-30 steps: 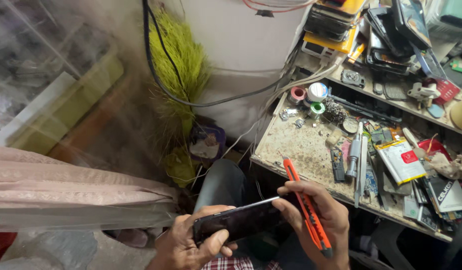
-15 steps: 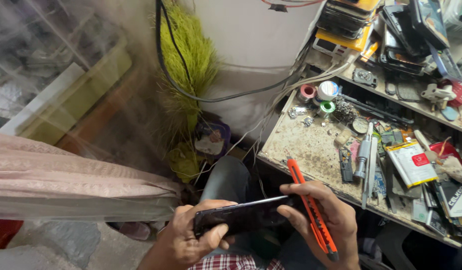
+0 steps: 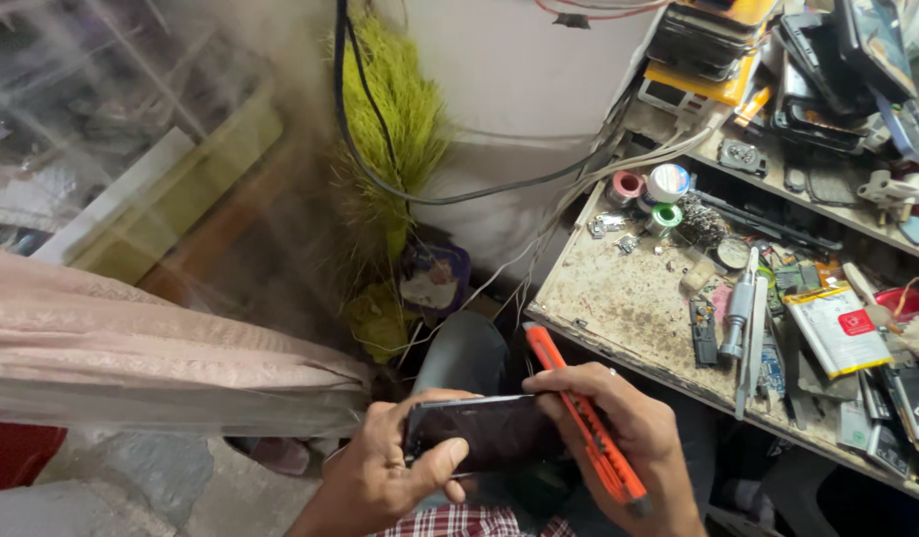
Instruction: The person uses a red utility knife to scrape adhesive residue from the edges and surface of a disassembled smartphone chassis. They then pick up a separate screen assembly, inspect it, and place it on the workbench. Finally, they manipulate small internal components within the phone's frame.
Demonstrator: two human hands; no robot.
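A dark smartphone [image 3: 484,433] lies flat between both hands, low in the head view, above my lap. My left hand [image 3: 385,472] grips its left end, thumb lying across the glass. My right hand [image 3: 629,438] holds an orange utility knife [image 3: 584,428] and also steadies the phone's right end. The knife points up and to the left, its tip beside the phone's upper right corner. My knee in dark trousers [image 3: 464,348] shows just beyond the phone.
A worn workbench [image 3: 629,288] at right carries tape rolls [image 3: 646,185], tweezers, a screwdriver [image 3: 738,303], batteries and phone parts. A shelf behind holds stacked phones [image 3: 827,60]. A green broom [image 3: 385,119] and black cables [image 3: 430,194] lean on the white wall. Pink cloth [image 3: 131,358] spreads at left.
The view has drifted slightly, so the bench sits a little further right. Both hands keep the same hold on the phone and the knife.
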